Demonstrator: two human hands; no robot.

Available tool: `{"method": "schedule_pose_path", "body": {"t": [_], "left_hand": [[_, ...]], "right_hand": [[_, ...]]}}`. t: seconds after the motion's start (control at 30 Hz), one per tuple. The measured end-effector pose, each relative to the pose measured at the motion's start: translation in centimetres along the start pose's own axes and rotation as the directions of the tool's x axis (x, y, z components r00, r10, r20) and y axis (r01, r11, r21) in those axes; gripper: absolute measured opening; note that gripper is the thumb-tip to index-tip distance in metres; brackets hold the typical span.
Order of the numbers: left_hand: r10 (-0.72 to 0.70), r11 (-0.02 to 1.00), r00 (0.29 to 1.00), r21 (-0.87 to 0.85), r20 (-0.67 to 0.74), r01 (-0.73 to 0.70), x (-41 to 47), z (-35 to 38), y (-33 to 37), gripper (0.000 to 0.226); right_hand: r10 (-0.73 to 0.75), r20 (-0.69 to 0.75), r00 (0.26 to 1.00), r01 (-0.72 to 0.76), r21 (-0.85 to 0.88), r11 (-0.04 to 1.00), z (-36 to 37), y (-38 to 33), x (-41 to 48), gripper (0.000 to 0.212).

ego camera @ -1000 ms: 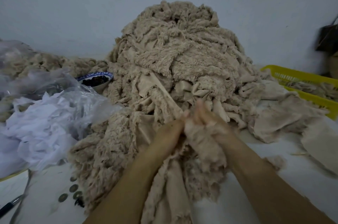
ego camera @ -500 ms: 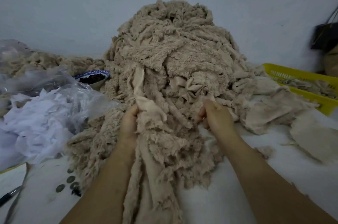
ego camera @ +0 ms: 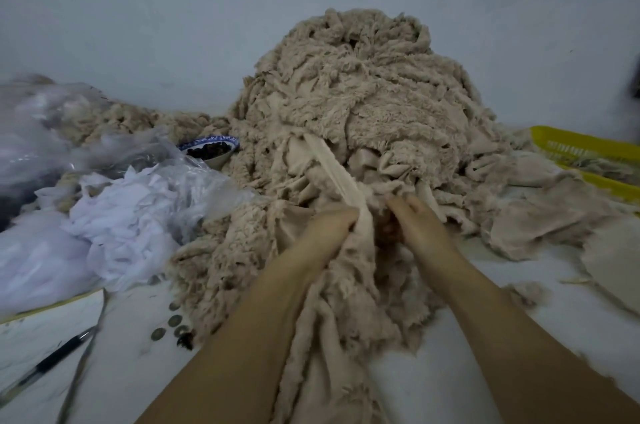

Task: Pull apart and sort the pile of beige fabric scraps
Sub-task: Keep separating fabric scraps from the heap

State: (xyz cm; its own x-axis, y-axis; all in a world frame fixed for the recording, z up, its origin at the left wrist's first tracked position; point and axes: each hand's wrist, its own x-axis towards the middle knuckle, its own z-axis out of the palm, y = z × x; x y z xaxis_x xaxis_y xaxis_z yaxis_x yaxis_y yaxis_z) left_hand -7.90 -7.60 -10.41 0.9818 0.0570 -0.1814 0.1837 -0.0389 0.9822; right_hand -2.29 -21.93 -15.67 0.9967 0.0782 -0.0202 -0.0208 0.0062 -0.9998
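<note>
against a pale wall [ego camera: 173,8], left hand [ego camera: 323,233] fingers [ego camera: 346,217] curl round a beige strip [ego camera: 332,167], right hand [ego camera: 420,231] fingers [ego camera: 403,207] clutch the pile [ego camera: 363,94].

So a big pile of beige fluffy scraps [ego camera: 363,105] is sitting mid-table, heaping up toward the far wall. The left hand [ego camera: 329,229] is gripping a smooth beige strip [ego camera: 332,167] that's running up into the heap, and the right hand [ego camera: 417,226] is curling its fingers into the fluff just beside it. White scraps [ego camera: 114,226] are lying on the left with a blue-rimmed bowl [ego camera: 211,150] peeking out behind them, a yellow basket [ego camera: 588,143] is sitting far right, and a pen [ego camera: 55,358] and coins [ego camera: 175,321] are lying near left on the white table [ego camera: 450,371].
</note>
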Motion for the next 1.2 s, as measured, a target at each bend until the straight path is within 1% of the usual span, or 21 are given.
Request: {"method": "schedule_pose_path", "body": {"t": [0.1, 0.13, 0.2, 0.23, 0.3, 0.4, 0.43, 0.5, 0.57, 0.6, 0.7, 0.77, 0.83, 0.87, 0.9, 0.97, 1.0, 1.07, 1.1, 1.17, 1.2], "left_hand": [[0.037, 0.945, 0.999, 0.324, -0.003, -0.034, 0.7, 2.7, -1.0, 0.030], [0.037, 0.924, 0.999, 0.380, 0.009, -0.038, 0.8, 3.4, -1.2, 0.035], [0.040, 0.871, 0.997, 0.487, 0.069, -0.069, 0.7, 4.2, -1.6, 0.041], [0.069, 0.815, 0.992, 0.567, 0.105, -0.117, 0.6, 4.5, -1.9, 0.042], [0.089, 0.731, 0.982, 0.659, 0.165, -0.177, 0.0, 5.0, -2.6, 0.041], [0.207, 0.688, 0.942, 0.645, 0.264, -0.332, -0.5, 4.3, -3.0, 0.016], [0.248, 0.689, 0.939, 0.638, 0.238, -0.344, -0.4, 3.5, -2.8, 0.021], [0.370, 0.692, 0.926, 0.645, 0.070, -0.325, 0.0, 1.4, -1.8, 0.028], [0.502, 0.645, 0.856, 0.713, -0.124, -0.276, 1.1, -1.5, -1.3, 0.020], [0.524, 0.595, 0.830, 0.780, -0.194, -0.193, 1.5, -3.1, -1.2, 0.019], [0.307, 0.450, 0.912, 0.886, -0.272, 0.112, 2.2, -6.4, -2.5, 0.043], [0.226, 0.496, 0.941, 0.861, -0.253, 0.112, 2.4, -7.0, -3.4, 0.038], [0.311, 0.652, 0.918, 0.758, -0.245, -0.019, 2.6, -7.0, -3.4, 0.030], [0.373, 0.705, 0.891, 0.704, -0.259, -0.090, 2.4, -6.8, -2.9, 0.027], [0.426, 0.745, 0.861, 0.648, -0.277, -0.160, 2.2, -6.5, -2.2, 0.026], [0.476, 0.819, 0.822, 0.498, -0.312, -0.285, 1.9, -5.6, -0.6, 0.021], [0.464, 0.862, 0.814, 0.388, -0.349, -0.325, 1.7, -5.1, 0.2, 0.018], [0.363, 0.928, 0.819, 0.095, -0.444, -0.359, 1.5, -4.5, 1.9, 0.016], [0.306, 0.936, 0.825, -0.008, -0.475, -0.352, 1.4, -4.3, 2.8, 0.024], [0.264, 0.949, 0.838, -0.024, -0.477, -0.313, 1.6, -3.5, 4.1, 0.041], [0.285, 0.951, 0.847, 0.020, -0.448, -0.309, 1.8, -2.7, 4.3, 0.044]], "right_hand": [[0.087, 0.194, 0.977, -0.125, 0.194, 0.973, 1.4, -0.3, -0.6, 0.060], [0.105, 0.243, 0.964, -0.157, 0.205, 0.966, 1.4, -0.2, -0.6, 0.059], [0.135, 0.252, 0.958, -0.175, 0.141, 0.975, 1.1, -0.3, -0.7, 0.036], [0.151, 0.220, 0.964, -0.176, 0.101, 0.979, 1.1, -0.5, -0.9, 0.024], [0.161, 0.118, 0.980, -0.171, 0.080, 0.982, 0.6, -0.4, -0.7, 0.017], [0.126, -0.086, 0.988, -0.130, -0.044, 0.990, -0.5, -0.6, -0.3, 0.016], [0.081, -0.132, 0.988, -0.102, -0.160, 0.982, -0.8, -0.7, -0.2, 0.015], [-0.032, -0.140, 0.990, -0.025, -0.384, 0.923, -1.1, -0.7, -0.2, 0.014], [-0.070, -0.104, 0.992, 0.014, -0.467, 0.884, -0.7, -0.6, -0.4, 0.014], [-0.072, -0.090, 0.993, 0.020, -0.481, 0.876, -0.3, -0.6, -0.7, 0.015], [-0.142, -0.094, 0.985, 0.072, -0.522, 0.850, 0.6, -0.4, -1.3, 0.031], [-0.383, -0.090, 0.919, 0.251, -0.615, 0.747, 1.1, -0.8, -2.0, 0.042], [-0.614, 0.078, 0.785, 0.498, -0.668, 0.553, 1.8, -1.5, -2.9, 0.039], [-0.620, 0.204, 0.758, 0.572, -0.666, 0.480, 2.2, -1.5, -3.2, 0.037], [-0.547, 0.333, 0.768, 0.604, -0.660, 0.447, 2.6, -1.2, -3.4, 0.035], [-0.267, 0.497, 0.826, 0.560, -0.665, 0.495, 3.2, -0.5, -3.6, 0.037], [-0.186, 0.509, 0.841, 0.523, -0.673, 0.523, 3.2, -0.3, -3.4, 0.039], [-0.163, 0.450, 0.878, 0.454, -0.673, 0.584, 2.5, 0.0, -2.7, 0.047], [-0.153, 0.420, 0.895, 0.419, -0.668, 0.615, 2.0, 0.1, -2.4, 0.050], [-0.133, 0.361, 0.923, 0.342, -0.616, 0.709, 1.5, 0.0, -2.5, 0.049], [-0.144, 0.299, 0.943, 0.289, -0.526, 0.800, 1.5, 0.0, -2.8, 0.048]]}}
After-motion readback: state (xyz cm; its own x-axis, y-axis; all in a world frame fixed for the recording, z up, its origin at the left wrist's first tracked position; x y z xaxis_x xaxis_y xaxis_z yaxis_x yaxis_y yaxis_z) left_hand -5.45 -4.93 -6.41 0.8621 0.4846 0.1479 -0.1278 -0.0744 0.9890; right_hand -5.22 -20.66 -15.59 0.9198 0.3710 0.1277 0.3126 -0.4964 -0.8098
